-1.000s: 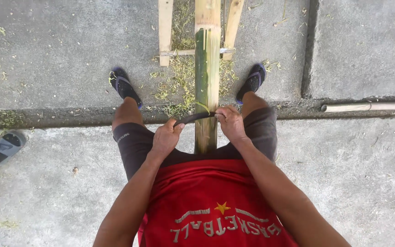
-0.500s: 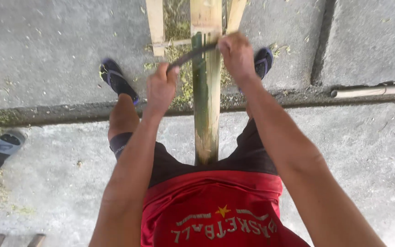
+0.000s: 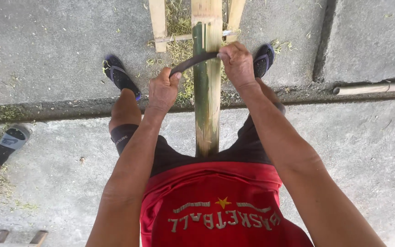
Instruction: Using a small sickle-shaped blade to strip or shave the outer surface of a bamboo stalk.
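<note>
Overhead, left hand (image 3: 162, 90) and right hand (image 3: 236, 64) clamped on curved dark blade (image 3: 193, 61), across smooth bamboo pole (image 3: 206, 96), rough concrete (image 3: 46, 50)

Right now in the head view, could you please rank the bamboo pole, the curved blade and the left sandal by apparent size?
1. Bamboo pole, clearly the largest, running up past the frame edge.
2. Curved blade and left sandal look about alike in length; hands hide the blade's ends, so I won't rank them.

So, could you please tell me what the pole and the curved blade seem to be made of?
The pole looks like bamboo: green skin, pale where scraped, with shavings around it. The curved blade looks like dark, dull metal, though its finish is hard to judge. Both hands grip its ends.
</note>
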